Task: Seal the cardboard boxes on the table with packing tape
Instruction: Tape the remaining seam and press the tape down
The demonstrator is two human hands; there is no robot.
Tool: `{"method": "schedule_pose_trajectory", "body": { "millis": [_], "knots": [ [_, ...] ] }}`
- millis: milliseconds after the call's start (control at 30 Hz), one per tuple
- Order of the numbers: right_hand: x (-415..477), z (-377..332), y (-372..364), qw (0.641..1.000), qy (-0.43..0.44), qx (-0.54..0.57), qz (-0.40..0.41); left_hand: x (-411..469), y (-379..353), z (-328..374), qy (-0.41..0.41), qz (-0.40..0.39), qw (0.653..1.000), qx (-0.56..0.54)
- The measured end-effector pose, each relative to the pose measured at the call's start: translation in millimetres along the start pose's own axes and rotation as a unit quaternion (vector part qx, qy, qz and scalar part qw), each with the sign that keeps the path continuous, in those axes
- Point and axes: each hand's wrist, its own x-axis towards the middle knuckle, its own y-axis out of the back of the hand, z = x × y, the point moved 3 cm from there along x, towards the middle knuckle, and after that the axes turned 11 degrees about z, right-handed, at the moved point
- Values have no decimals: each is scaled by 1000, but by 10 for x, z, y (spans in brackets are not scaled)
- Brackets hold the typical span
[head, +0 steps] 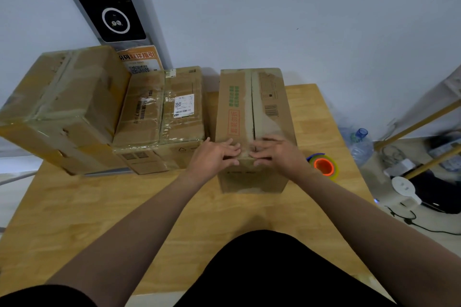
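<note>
toward the table's (99,207) far edge, the untaped cardboard box (252,112) is held closed by left hand (212,156) and right hand (275,153), fingers spread flat astride its seam, flaps best kept flush until the tape roll (324,166) beside it is applied.

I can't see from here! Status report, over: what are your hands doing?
Left hand and right hand press box flaps, near edge. Seam looks untaped. Tape roll on table, right of box, untouched.
</note>
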Motion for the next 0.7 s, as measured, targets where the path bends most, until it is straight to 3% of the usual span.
{"method": "schedule_pose_trajectory", "body": {
  "millis": [200, 433, 533, 700],
  "knots": [
    [-393, 373, 435, 995, -5, 60, 77, 23, 52, -107, -7, -42, 996, -78],
    [-754, 611, 409, 949, -220, 192, 123, 14, 105, -187, 15, -87, 986, -143],
    [-816, 538, 361, 942, -241, 211, 105, -67, 75, -206, 12, -96, 990, -104],
    [-854, 372, 266, 942, -259, 167, 134, -247, -95, 50, 120, -39, 986, -109]
  ]
}}
